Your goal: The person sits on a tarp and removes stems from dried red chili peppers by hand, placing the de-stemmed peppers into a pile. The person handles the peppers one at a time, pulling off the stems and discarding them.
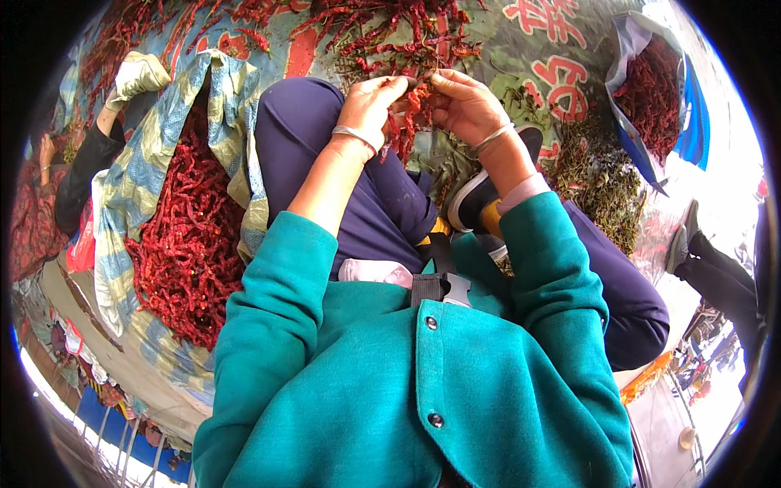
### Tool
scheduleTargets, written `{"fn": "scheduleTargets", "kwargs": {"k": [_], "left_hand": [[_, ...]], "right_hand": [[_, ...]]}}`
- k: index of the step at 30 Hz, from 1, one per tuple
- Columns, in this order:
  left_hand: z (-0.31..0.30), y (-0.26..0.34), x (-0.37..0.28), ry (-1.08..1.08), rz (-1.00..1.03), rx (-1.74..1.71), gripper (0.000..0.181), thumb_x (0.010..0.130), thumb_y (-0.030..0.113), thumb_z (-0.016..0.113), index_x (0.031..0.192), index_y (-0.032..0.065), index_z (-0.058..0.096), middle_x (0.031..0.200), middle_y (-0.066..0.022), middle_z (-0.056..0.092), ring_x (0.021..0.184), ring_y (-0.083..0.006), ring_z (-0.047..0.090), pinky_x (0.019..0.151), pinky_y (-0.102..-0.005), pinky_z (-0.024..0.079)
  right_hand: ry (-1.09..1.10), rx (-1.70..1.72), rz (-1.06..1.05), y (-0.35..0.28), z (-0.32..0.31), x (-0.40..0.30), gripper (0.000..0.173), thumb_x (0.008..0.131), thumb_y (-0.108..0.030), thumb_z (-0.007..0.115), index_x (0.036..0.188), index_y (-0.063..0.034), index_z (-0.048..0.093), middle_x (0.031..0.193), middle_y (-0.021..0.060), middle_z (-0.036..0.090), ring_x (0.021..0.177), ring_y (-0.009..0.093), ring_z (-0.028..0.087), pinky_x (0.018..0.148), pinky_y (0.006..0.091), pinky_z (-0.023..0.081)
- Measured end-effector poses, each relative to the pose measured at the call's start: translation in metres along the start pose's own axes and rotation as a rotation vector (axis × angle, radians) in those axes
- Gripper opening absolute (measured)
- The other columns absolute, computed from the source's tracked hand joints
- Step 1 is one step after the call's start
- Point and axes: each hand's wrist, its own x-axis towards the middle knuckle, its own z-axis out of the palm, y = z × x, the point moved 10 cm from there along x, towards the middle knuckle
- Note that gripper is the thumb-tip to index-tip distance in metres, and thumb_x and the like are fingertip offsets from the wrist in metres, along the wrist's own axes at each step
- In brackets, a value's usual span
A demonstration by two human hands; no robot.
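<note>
Both hands meet above the crossed legs, near the top centre of the head view. My left hand (pixel 373 108) has its thumb and fingers closed on dried red chili peppers (pixel 417 105), some of which hang below the fingers. Close beside it, my right hand (pixel 465 105) pinches what looks like the stem end of a chili between thumb and forefinger. Past the hands, more dried red chilies (pixel 421 30) lie loose on a printed tarp (pixel 506 55). At the left, a checked woven sack (pixel 146 146) lies open, with a heap of red chilies (pixel 183 244) in it.
Another open sack (pixel 623 43) at the upper right holds red chilies. Plucked stems (pixel 601 183) lie in a pile beside my right leg. At the left edge are another person's arm in a dark sleeve (pixel 91 158) and a white shoe (pixel 140 78). Someone's dark-trousered legs (pixel 720 274) show at the right.
</note>
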Motion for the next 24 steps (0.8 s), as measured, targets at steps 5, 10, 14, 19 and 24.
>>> {"fn": "scheduleTargets", "kwargs": {"k": [5,10,14,19,24], "left_hand": [[0.005,-0.014,0.001,-0.098,0.018,0.429,0.022,0.083,0.012,0.061,0.099,-0.0023,0.061,0.088,-0.0036,0.062,0.080,-0.0082,0.055,0.074,-0.0204,0.043],[0.016,-0.032,-0.011,-0.145,-0.202,0.190,0.017,0.084,0.008,0.057,0.096,-0.0039,0.057,0.083,-0.0089,0.061,0.068,-0.0170,0.061,0.064,-0.0308,0.052],[0.006,-0.004,-0.009,-0.078,0.002,-0.025,0.015,0.086,0.007,0.052,0.097,-0.0030,0.054,0.083,-0.0139,0.062,0.071,-0.0233,0.063,0.063,-0.0343,0.054],[-0.005,0.033,-0.012,0.140,0.323,0.390,0.019,0.084,0.012,0.060,0.100,0.0022,0.061,0.083,-0.0019,0.063,0.070,-0.0080,0.058,0.058,-0.0216,0.048],[-0.007,0.014,-0.007,0.163,0.256,0.520,0.020,0.078,0.012,0.069,0.094,0.0015,0.064,0.076,0.0004,0.063,0.062,-0.0026,0.053,0.052,-0.0171,0.041]], "right_hand": [[0.190,-0.669,-0.383,-0.027,-0.003,-0.011,0.014,0.074,-0.007,0.067,0.086,-0.0002,0.066,0.073,0.0031,0.060,0.060,0.016,0.056,0.059,0.0278,0.046],[0.525,-1.318,-0.841,-0.075,-0.016,-0.031,0.012,0.067,-0.009,0.068,0.079,-0.0089,0.066,0.077,0.0101,0.055,0.070,0.029,0.057,0.063,0.0347,0.046],[0.059,-1.835,-0.479,-0.049,-0.041,-0.007,0.019,0.069,-0.005,0.062,0.087,-0.0090,0.066,0.083,0.0111,0.059,0.079,0.031,0.059,0.071,0.0365,0.048],[0.346,-1.825,-0.763,-0.093,-0.002,0.002,0.023,0.072,-0.011,0.061,0.095,-0.0116,0.062,0.088,0.0135,0.060,0.084,0.033,0.059,0.073,0.0408,0.048],[0.177,-2.108,-0.909,-0.059,0.068,0.069,0.031,0.076,-0.014,0.057,0.107,-0.0156,0.055,0.096,0.0068,0.060,0.092,0.026,0.057,0.077,0.0354,0.048]]}}
